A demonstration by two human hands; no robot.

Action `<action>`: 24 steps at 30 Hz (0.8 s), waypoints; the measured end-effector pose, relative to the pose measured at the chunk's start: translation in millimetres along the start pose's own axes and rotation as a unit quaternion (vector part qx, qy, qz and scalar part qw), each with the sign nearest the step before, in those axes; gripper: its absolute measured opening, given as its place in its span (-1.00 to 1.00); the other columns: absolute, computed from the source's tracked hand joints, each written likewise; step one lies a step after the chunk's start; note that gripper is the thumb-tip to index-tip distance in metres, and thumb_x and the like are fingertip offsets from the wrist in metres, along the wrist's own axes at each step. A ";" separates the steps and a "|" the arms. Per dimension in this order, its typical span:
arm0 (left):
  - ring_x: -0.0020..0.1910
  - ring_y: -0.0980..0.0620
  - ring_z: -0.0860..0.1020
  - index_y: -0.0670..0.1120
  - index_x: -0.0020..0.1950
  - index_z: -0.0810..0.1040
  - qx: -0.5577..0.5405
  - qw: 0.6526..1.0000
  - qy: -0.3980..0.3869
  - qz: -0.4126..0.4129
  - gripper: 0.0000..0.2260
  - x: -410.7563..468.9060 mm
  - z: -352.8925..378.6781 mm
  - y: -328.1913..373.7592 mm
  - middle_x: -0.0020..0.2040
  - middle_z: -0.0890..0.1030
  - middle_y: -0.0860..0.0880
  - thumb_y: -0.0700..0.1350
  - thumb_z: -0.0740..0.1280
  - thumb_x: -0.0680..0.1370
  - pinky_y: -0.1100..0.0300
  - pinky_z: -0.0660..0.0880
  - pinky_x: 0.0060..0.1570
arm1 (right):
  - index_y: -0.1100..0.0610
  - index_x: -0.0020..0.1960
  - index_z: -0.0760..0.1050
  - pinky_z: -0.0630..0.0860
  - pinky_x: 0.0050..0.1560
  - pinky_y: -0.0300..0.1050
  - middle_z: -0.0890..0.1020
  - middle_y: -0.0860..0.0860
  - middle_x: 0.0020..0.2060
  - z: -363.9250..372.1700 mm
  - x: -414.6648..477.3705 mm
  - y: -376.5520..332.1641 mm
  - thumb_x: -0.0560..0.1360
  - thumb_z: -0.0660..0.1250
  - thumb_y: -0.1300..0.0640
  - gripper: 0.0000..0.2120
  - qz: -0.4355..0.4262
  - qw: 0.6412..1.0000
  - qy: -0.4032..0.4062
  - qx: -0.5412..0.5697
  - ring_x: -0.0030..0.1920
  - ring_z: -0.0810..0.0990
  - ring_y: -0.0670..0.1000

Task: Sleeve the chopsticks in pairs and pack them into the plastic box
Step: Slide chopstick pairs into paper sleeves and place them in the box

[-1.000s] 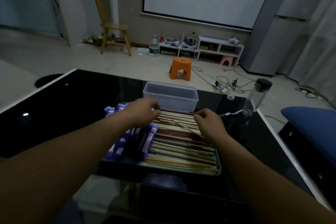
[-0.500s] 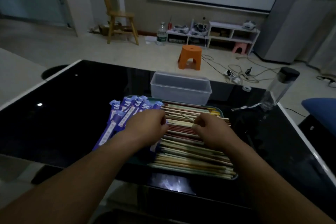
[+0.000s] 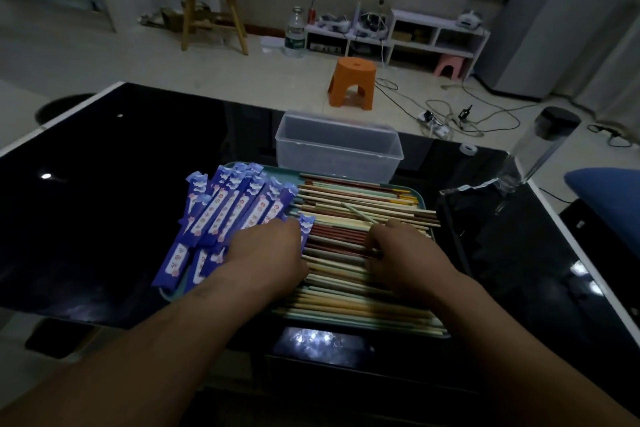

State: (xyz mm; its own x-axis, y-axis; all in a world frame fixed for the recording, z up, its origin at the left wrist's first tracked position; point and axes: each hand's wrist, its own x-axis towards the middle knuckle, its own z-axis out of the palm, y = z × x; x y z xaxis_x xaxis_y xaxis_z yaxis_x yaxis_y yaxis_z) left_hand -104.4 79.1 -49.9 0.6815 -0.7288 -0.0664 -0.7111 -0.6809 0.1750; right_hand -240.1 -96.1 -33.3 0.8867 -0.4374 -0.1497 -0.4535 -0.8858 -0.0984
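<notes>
Chopsticks (image 3: 360, 194), loose and many, lie side by side across a shallow teal tray (image 3: 277, 170) on the black glossy table (image 3: 121, 201). Colours are mixed: cream, pale green, dark red. Their long axes run left to right, and they fill the tray's middle and right.

Blue printed sleeves (image 3: 228, 208) are fanned in a heap over the tray's left part, some overhanging onto the table.

Plastic box (image 3: 337, 149), clear, lid off, stands just beyond the tray's far edge; I see nothing sleeved inside it.

Left hand (image 3: 266, 253) sits back-up where the sleeves meet the chopsticks. Its fingers are curled under and hidden from the camera, so I cannot tell whether they have hold of anything. One sleeve tip pokes up just beside the knuckles.

Right hand (image 3: 405, 253) rests on the pile to the right, fingers bent. Thumb and forefinger pinch a single pale chopstick (image 3: 356, 213), which slants away to the left, crossing the others at an angle.

Clear bottle with a black cap (image 3: 543, 146) stands at the table's far right corner. Orange stool (image 3: 352, 81) is on the floor beyond.
</notes>
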 end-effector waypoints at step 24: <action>-0.22 -0.06 0.54 0.03 0.00 0.30 -0.181 0.979 0.068 -0.056 -0.87 6.2 -19.7 16.8 -0.20 0.53 0.01 -0.02 0.25 0.62 0.03 0.47 -0.23 | -0.13 -0.07 0.44 0.45 -0.09 -0.07 0.56 -0.14 -0.10 5.8 6.2 22.9 0.62 0.31 0.00 -0.89 0.005 0.994 0.009 0.105 -0.08 0.52 -0.01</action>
State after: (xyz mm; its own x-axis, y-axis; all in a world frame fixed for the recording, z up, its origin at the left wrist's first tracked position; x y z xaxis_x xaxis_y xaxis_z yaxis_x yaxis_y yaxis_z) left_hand -108.7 64.6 -28.1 0.7863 -0.6174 0.0228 -0.5392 -0.6678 0.5131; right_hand -245.6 -118.1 -42.1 0.8825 -0.4504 -0.1352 -0.4697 -0.8298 -0.3014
